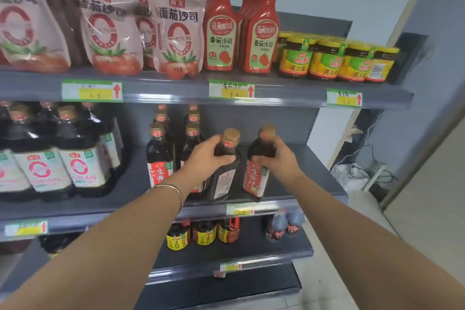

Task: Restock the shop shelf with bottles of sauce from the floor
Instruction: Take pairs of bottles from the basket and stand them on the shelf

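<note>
Two dark sauce bottles with gold caps stand at the front of the middle grey shelf. My left hand grips the shoulder of the left bottle, whose back label faces me. My right hand grips the shoulder of the right bottle, which shows a red label and tilts slightly. Just left of them stand two rows of the same bottles, reaching to the shelf's back.
Larger dark sauce bottles fill the middle shelf's left. Above are tomato sauce pouches, red ketchup bottles and yellow-lidded jars. Small jars and bottles stand on the lower shelf. Cables lie by the right wall.
</note>
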